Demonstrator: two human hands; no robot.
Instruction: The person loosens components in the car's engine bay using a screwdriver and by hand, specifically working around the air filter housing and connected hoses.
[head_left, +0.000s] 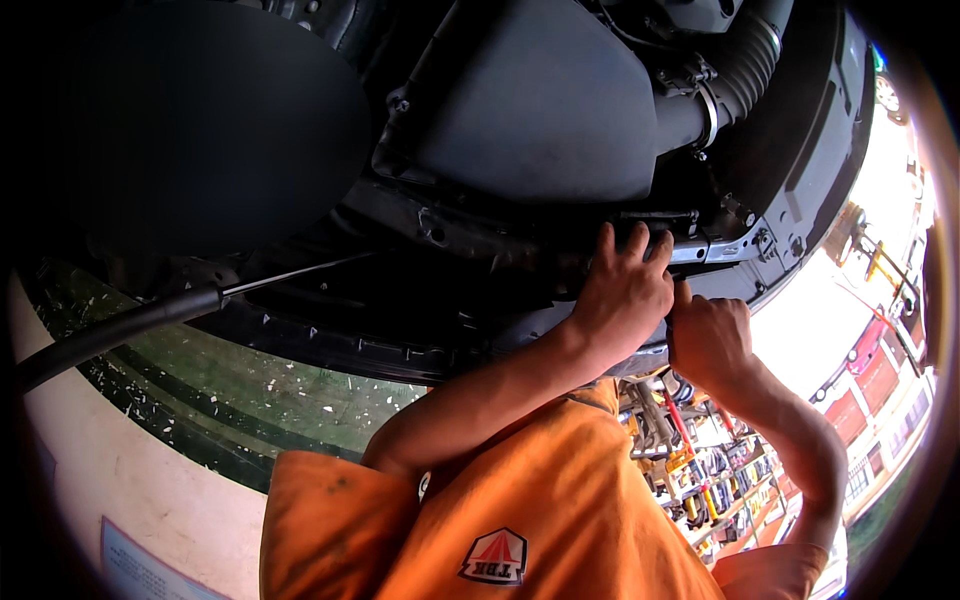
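Both of my hands are at the front edge of a vehicle's engine bay. My left hand (628, 288) lies there with its fingers stretched and apart, their tips touching dark parts beside a grey metal rail (722, 249). Close by on its right, my right hand (710, 338) is closed, knuckles up and thumb toward the left hand. Whatever it grips, if anything, is hidden by the fingers. Ahead of the hands sits a large black plastic housing (540, 110). A ribbed black air hose (750, 78) joins it, with a metal clamp (711, 115) around the joint.
A black strut with a thin rod (125, 335) slants in at the left. A dark rounded shape (230, 130) covers the upper left. Below the bay lies a speckled green floor (260, 405). Crowded shelves (715, 480) stand beyond my right arm.
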